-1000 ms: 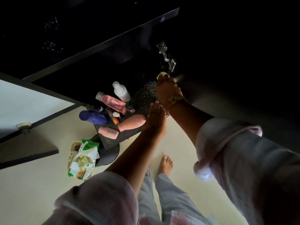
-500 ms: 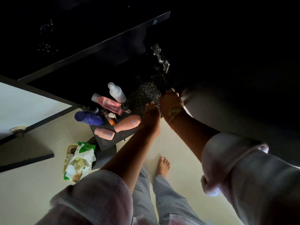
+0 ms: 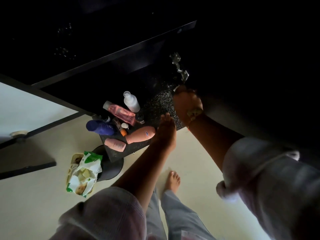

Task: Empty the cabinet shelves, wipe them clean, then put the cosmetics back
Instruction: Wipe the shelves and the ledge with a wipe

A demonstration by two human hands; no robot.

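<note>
fingers (image 3: 166, 119) of your left hand (image 3: 165, 134) lie flat on the shelf (image 3: 155, 104); right hand (image 3: 187, 104), curled round a wipe (image 3: 176, 88), has pushed back toward 12 o'clock: still wiping.

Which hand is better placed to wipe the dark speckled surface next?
Right. The right hand is curled on the speckled surface near the hinge, with something pale, likely a wipe, showing at its far edge. The left hand lies flat at the front edge beside the peach bottle, holding nothing.

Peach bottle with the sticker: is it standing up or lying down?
Lying down: the peach bottle rests on its side on the dark speckled slab, sticker facing up.
</note>
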